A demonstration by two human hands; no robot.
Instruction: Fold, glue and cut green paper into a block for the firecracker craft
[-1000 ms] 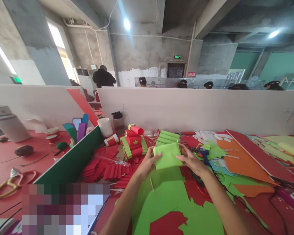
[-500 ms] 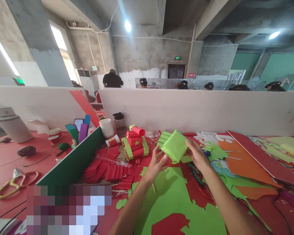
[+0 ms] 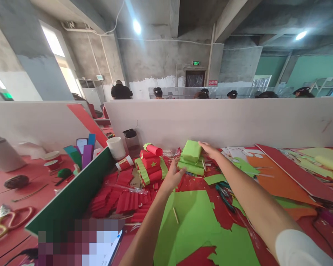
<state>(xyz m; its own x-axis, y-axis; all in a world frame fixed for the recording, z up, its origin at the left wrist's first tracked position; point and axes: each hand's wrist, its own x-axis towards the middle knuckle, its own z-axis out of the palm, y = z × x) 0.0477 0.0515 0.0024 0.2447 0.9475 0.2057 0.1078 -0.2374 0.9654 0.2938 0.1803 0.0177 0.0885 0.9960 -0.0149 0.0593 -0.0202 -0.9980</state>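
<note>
A light-green paper-covered box rests on a base of green paper rolls behind the green sheet. My right hand has its fingertips on the box's upper right edge, the fingers partly hidden. My left hand is beside the left end of the base, thumb and fingers apart; whether it touches the rolls I cannot tell. Left of it stands a red and green paper model with a star on its front. A cut green sheet lies beneath my forearms, and a small wooden stick lies on it.
Folded red paper strips lie left of the sheet. Dark-handled scissors are at right, near orange sheets. Paper cups and a lidded jar stand by the green divider. A white partition runs behind.
The green box has moved away from me and down onto the green roll base. My right hand followed it; my left hand shifted toward the base's left end. The view turned slightly right.
</note>
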